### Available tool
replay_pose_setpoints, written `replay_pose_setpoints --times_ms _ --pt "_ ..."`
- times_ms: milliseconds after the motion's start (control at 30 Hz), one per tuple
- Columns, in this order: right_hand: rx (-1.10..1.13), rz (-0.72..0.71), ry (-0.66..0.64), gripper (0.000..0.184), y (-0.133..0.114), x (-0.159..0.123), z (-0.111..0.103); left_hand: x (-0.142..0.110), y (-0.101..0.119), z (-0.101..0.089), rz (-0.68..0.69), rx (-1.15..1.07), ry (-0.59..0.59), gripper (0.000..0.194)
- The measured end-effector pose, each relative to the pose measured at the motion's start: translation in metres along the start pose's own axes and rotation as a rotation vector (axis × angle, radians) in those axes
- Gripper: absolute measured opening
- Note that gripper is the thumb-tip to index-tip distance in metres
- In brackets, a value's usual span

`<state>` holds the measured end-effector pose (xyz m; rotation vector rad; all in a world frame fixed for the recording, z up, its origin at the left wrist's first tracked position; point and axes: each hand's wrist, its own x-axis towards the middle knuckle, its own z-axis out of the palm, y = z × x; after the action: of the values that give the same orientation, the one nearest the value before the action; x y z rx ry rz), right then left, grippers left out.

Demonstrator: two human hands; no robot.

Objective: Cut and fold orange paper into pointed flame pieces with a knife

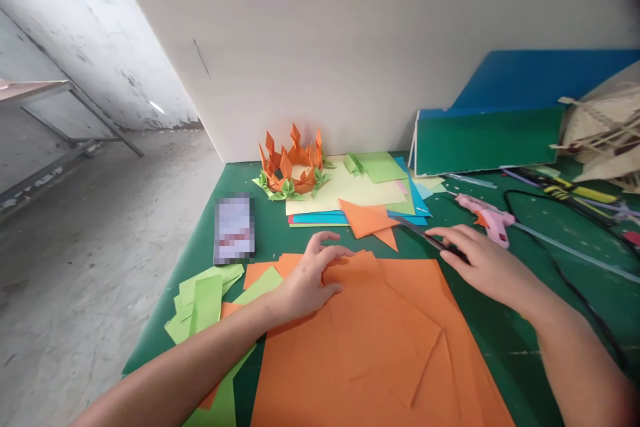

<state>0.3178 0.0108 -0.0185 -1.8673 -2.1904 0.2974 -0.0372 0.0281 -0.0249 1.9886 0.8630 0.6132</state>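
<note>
Above a stack of orange paper sheets (360,353), my left hand (315,273) is spread with loosely curled fingers and holds nothing. My right hand (480,260) has its fingers round a slim bladed tool (417,232) with a dark handle; whether it is scissors or a knife I cannot tell. The blade's tip reaches the edge of a cut orange paper piece (367,217) with pointed corners. Behind, an orange folded-paper crown (295,177) with green paper leaves (287,188) stands upright.
Green paper strips (206,303) lie at the left by a blurred phone-like object (234,228). Cream, green and blue sheets (345,188) are stacked behind. A pink glue gun (485,217) with a black cable (570,290) lies right. A green board (490,140) leans at the back.
</note>
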Motion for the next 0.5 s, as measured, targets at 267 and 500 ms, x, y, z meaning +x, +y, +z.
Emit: replay_pose_setpoints --times_ms 267,500 --pt "0.018 -0.147 0.011 0.037 -0.034 0.009 0.017 0.003 0.002 0.002 -0.033 0.043 0.054 0.045" --pt "-0.109 -0.251 0.23 0.045 -0.065 0.022 0.03 0.003 -0.002 0.003 -0.008 0.037 0.056 0.049"
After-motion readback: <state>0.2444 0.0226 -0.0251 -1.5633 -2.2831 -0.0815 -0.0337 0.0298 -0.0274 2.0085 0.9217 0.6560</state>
